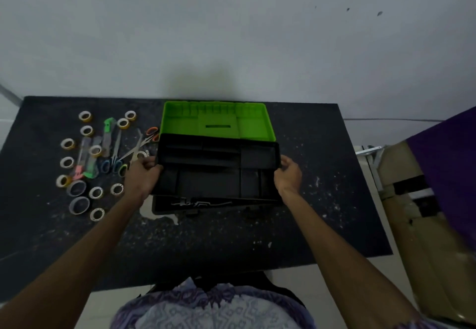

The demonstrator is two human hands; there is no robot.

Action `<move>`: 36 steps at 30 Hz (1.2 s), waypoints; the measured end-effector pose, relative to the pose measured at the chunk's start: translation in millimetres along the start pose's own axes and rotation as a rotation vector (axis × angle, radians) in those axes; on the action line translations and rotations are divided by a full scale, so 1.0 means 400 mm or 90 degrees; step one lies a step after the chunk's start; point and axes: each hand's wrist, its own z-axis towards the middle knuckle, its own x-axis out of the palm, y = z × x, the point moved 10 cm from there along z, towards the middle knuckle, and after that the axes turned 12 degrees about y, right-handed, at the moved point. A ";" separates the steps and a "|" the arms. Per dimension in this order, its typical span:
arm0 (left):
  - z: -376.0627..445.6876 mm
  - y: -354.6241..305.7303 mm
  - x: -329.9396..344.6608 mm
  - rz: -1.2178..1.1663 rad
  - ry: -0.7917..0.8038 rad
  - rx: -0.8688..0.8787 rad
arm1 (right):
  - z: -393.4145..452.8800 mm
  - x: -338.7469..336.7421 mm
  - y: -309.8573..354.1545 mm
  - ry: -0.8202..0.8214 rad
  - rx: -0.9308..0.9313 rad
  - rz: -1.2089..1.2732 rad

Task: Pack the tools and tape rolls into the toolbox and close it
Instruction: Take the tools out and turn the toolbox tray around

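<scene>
The dark table point(231, 238) fills the view; on its middle stands the toolbox point(216, 206), lid point(217, 120) thrown back toward the wall so the green inside faces up; above the black base sits the inner tray point(217, 160), held level at both ends; the left hand point(144, 174) curls its fingers round the tray's left edge and the right hand point(288, 174) grips the right edge, a two-handed hold that, I judge, keeps the long tray from tipping as it goes in or out; off to the left, well apart from the box, lie the scissors point(134, 149) and cutters point(108, 133), with the tape rolls point(77, 188) scattered round them, none packed yet.
</scene>
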 end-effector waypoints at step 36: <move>0.000 0.101 -0.018 0.093 0.014 -0.019 | 0.039 0.017 -0.036 0.080 -0.019 0.024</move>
